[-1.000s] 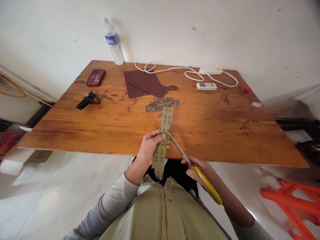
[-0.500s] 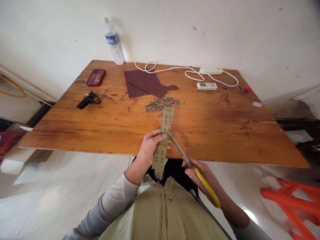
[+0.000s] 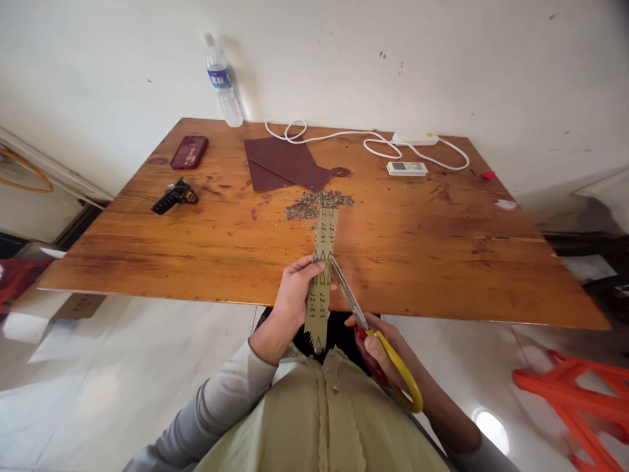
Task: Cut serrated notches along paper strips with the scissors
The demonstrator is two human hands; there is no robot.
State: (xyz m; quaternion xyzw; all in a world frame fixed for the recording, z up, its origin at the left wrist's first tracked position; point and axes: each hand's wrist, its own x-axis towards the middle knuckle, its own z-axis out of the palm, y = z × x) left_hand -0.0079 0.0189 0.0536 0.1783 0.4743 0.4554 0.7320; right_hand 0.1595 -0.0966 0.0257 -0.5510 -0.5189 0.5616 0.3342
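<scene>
my feed: left hand (image 3: 293, 292) pinches the printed strip (image 3: 318, 305), lower centre of frame; right hand (image 3: 392, 333) grips scissors (image 3: 362, 321). strip's probably light, bendy; i'd hold it mid-length, off the jagged edges.

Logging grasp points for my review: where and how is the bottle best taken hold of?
Probably around the label, mid-height on the bottle, coming from the front: it stands tall and slim, with the wall close behind.
</scene>
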